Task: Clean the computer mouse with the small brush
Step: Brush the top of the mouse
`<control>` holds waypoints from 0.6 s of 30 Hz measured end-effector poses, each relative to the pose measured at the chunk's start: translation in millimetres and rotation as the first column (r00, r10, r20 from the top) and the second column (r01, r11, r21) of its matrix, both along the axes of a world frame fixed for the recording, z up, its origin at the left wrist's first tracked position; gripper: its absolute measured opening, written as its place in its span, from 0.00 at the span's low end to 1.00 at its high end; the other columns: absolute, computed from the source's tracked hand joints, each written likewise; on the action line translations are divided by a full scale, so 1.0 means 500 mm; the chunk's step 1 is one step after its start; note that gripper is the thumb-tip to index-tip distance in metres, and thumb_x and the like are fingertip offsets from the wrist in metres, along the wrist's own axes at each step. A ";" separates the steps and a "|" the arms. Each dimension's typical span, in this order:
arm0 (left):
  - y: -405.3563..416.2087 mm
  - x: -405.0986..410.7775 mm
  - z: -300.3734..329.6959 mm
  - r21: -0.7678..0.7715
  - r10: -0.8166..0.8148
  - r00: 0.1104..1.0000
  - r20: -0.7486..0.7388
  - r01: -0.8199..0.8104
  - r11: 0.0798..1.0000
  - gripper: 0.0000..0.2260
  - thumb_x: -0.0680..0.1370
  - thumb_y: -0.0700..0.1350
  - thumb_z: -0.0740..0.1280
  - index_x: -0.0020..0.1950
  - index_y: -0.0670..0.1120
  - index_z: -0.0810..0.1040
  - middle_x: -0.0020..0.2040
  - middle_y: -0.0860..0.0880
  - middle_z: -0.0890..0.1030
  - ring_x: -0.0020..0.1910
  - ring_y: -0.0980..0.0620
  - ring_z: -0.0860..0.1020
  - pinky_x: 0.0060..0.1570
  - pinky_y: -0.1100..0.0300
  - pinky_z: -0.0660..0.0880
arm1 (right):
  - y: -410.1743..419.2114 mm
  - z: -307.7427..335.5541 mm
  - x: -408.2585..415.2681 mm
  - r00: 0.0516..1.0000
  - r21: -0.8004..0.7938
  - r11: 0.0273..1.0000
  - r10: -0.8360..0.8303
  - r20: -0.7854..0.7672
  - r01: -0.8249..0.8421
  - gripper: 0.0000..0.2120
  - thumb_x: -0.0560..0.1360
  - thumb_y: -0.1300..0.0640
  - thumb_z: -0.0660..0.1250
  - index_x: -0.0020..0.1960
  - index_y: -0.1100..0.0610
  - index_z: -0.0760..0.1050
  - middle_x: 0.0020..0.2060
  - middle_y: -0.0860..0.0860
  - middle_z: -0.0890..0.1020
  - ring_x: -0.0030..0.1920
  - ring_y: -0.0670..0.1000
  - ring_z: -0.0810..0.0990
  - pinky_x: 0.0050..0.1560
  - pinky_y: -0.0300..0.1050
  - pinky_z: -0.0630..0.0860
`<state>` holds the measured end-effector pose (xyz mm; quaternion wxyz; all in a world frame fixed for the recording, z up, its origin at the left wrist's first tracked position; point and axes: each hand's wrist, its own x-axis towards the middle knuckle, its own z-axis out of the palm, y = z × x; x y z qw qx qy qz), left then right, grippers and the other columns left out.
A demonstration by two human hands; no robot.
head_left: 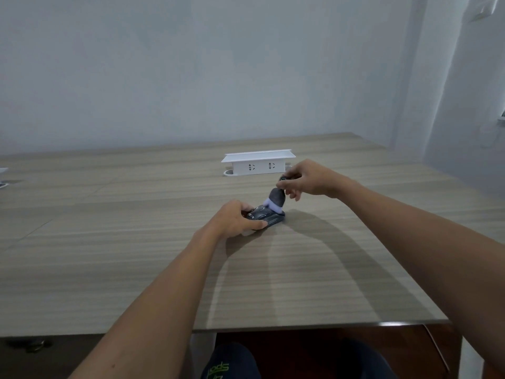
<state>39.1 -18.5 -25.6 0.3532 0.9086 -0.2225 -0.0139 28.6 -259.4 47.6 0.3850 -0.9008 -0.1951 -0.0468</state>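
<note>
Black computer mouse [269, 216] lies on the wooden table [136, 242], about mid-table, near the white socket box [258, 162] behind it. Left hand [235, 221] grips the mouse's near end, fingers curled over it, pinning it to the tabletop. Right hand [308, 179] is above and just right of the mouse, fingers pinching the handle of the small brush [276, 199]. Brush is tilted, pale bristles down, touching the mouse's far end. Hands close together, not touching.

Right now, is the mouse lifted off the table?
No. The mouse sits flat on the table, steadied by the left hand while the right hand holds the brush onto it.
</note>
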 end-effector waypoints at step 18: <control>0.006 0.003 0.002 0.000 -0.040 0.999 0.027 0.040 0.999 0.10 0.73 0.55 0.76 0.50 0.51 0.86 0.30 0.59 0.79 0.29 0.63 0.73 0.35 0.65 0.68 | 0.048 -0.002 0.036 0.990 -0.153 0.987 -0.029 0.135 0.050 0.09 0.79 0.55 0.68 0.48 0.60 0.81 0.33 0.48 0.79 0.31 0.45 0.76 0.35 0.42 0.74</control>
